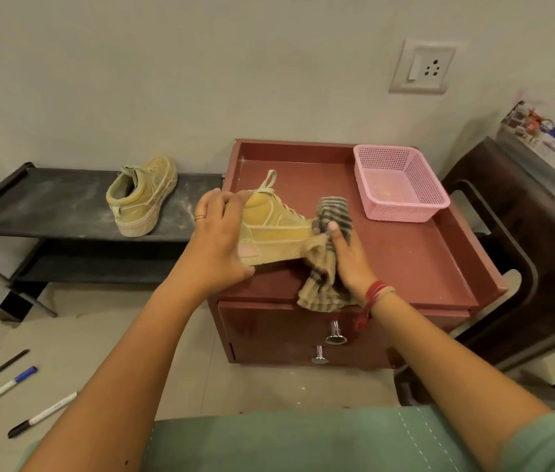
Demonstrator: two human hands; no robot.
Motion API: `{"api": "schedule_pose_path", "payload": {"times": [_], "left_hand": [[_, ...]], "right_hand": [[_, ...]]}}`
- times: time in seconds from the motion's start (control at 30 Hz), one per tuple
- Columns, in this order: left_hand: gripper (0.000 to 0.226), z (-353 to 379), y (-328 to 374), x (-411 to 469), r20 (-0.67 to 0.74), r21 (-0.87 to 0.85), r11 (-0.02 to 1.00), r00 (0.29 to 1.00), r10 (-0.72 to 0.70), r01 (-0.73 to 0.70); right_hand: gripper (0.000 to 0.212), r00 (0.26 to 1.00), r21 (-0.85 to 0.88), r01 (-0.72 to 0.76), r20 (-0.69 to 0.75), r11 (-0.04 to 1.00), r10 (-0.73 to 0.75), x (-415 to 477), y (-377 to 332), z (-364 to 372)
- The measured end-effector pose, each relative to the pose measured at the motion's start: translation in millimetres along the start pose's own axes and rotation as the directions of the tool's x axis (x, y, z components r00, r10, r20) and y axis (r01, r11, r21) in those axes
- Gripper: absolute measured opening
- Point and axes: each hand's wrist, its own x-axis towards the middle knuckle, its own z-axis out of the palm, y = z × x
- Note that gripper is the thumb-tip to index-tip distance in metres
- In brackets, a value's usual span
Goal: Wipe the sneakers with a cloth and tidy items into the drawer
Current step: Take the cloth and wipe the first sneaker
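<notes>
Against a pale wall stands a low red cabinet [405, 267] with a rimmed top, and on this top the wiping step is in hand. The left hand [221, 240] is curled around the heel of a yellow sneaker [276, 229], fingers over the collar and thumb low on the side, so it holds the shoe steady. The right hand [347, 257] is closed on a striped cloth [323, 267], which is bunched against the toe of this sneaker and hangs over the cabinet's front edge below the fingers. I judge the job is about half way: the second sneaker [143, 195] waits well to the left of the left hand, on a dusty black rack [47, 199]. Next, the cloth must rub along the toe and sole while the left hand turns the shoe. Several pens [0, 390] lie on the floor, far below the left hand, for the drawer [286, 328] later.
</notes>
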Motion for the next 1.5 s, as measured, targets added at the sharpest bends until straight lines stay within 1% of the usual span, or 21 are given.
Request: {"api": "schedule_pose_path", "payload": {"times": [0.07, 0.1, 0.17, 0.2, 0.27, 0.33, 0.4, 0.57, 0.7, 0.83, 0.93, 1.0, 1.1, 1.17, 1.2, 1.27, 1.3, 1.37, 1.4, 1.43, 1.5], "left_hand": [[0.105, -6.9, -2.1, -0.1, 0.030, -0.068, 0.997, 0.999, -0.036, 0.038], [0.107, -9.7, -3.3, -0.1, 0.049, -0.101, 0.993, 0.998, -0.050, 0.054], [0.111, -12.3, -2.8, -0.5, 0.084, -0.120, 0.991, 0.995, -0.044, 0.054], [0.111, -11.5, -2.0, -0.5, 0.096, -0.116, 0.992, 0.995, -0.034, 0.045], [0.109, -8.6, -0.8, 0.4, 0.093, -0.142, 0.989, 0.995, -0.018, 0.031], [0.099, -7.0, -1.2, 0.3, 0.064, -0.190, 0.982, 0.998, 0.022, -0.009], [0.091, -6.6, -3.7, -1.7, 0.051, -0.202, 0.978, 0.997, 0.060, -0.048], [0.102, -8.3, -10.5, -7.1, 0.073, -0.210, 0.978, 0.997, 0.027, -0.011], [0.109, -10.5, -9.9, -4.2, 0.102, -0.198, 0.980, 0.995, -0.016, 0.036], [0.108, -10.7, -9.8, -1.4, 0.128, -0.174, 0.983, 0.991, -0.036, 0.058], [0.107, -11.1, -11.4, 0.0, 0.147, -0.179, 0.980, 0.987, -0.056, 0.082], [0.107, -11.9, -11.1, 1.2, 0.153, -0.178, 0.980, 0.986, -0.063, 0.090], [0.106, -13.1, -8.2, 3.7, 0.155, -0.173, 0.981, 0.986, -0.064, 0.091], [0.107, -13.6, -8.2, 4.0, 0.161, -0.168, 0.981, 0.984, -0.073, 0.100], [0.106, -13.9, -9.0, 3.7, 0.166, -0.167, 0.980, 0.983, -0.076, 0.104], [0.106, -14.4, -10.3, 2.6, 0.176, -0.165, 0.981, 0.982, -0.072, 0.102], [0.106, -14.7, -10.3, 2.2, 0.177, -0.164, 0.982, 0.982, -0.066, 0.095], [0.107, -15.3, -9.8, 3.1, 0.177, -0.153, 0.985, 0.983, -0.054, 0.081], [0.108, -15.5, -9.9, 3.7, 0.175, -0.146, 0.986, 0.983, -0.050, 0.076], [0.108, -15.7, -9.9, 4.0, 0.173, -0.139, 0.988, 0.984, -0.046, 0.071], [0.108, -15.7, -9.9, 3.5, 0.168, -0.132, 0.990, 0.985, -0.034, 0.057]], "right_hand": [[0.030, 0.991, 0.048, -0.119, -0.053, 0.992, 0.121, 5.1, -7.3, -8.5], [0.033, 0.987, 0.019, -0.094, -0.128, 0.995, 0.096, 5.7, -10.0, -10.0], [0.051, 0.969, -0.107, 0.097, -0.215, 0.989, -0.118, -5.6, -26.3, -2.7], [0.055, 0.949, -0.175, 0.219, -0.191, 0.960, -0.251, -12.9, -37.9, 4.0], [0.047, 0.884, -0.282, 0.445, -0.015, 0.850, -0.468, -25.3, -58.9, 18.0], [0.048, 0.832, -0.390, 0.553, 0.213, 0.737, -0.512, -37.1, -69.8, 34.8], [0.052, 0.804, -0.479, 0.595, 0.344, 0.646, -0.485, -48.7, -65.5, 51.6], [0.045, 0.691, -0.617, 0.699, 0.452, 0.363, -0.564, -53.1, -39.9, 53.3], [0.045, 0.682, -0.677, 0.680, 0.443, 0.282, -0.581, -53.5, -26.2, 39.0], [0.049, 0.770, -0.741, 0.576, 0.350, 0.345, -0.534, -51.9, -15.9, 20.3], [0.054, 0.856, -0.713, 0.467, 0.216, 0.522, -0.470, -45.5, -2.6, 2.8], [0.056, 0.898, -0.596, 0.421, 0.168, 0.683, -0.407, -39.1, 4.4, -10.9], [0.052, 0.926, -0.426, 0.378, 0.181, 0.822, -0.332, -29.1, 17.0, -22.1], [0.050, 0.969, -0.215, 0.238, 0.124, 0.947, -0.215, -21.9, 17.1, -27.7], [0.041, 0.987, -0.104, 0.126, 0.111, 0.987, -0.114, -19.1, 12.8, -30.6], [0.024, 0.998, -0.003, -0.045, 0.046, 0.999, 0.045, -10.1, 6.4, -37.5], [0.023, 0.998, -0.006, -0.046, -0.035, 0.999, 0.046, -7.1, 1.7, -38.6], [0.033, 0.982, -0.054, 0.098, -0.159, 0.994, -0.106, -8.2, -14.0, -31.5], [0.039, 0.965, -0.122, 0.220, -0.115, 0.968, -0.234, -12.1, -22.9, -24.2], [0.044, 0.936, -0.223, 0.344, 0.003, 0.912, -0.352, -17.2, -26.9, -15.9], [0.047, 0.842, -0.462, 0.540, 0.279, 0.704, -0.462, -30.7, -26.4, -2.0]]}}
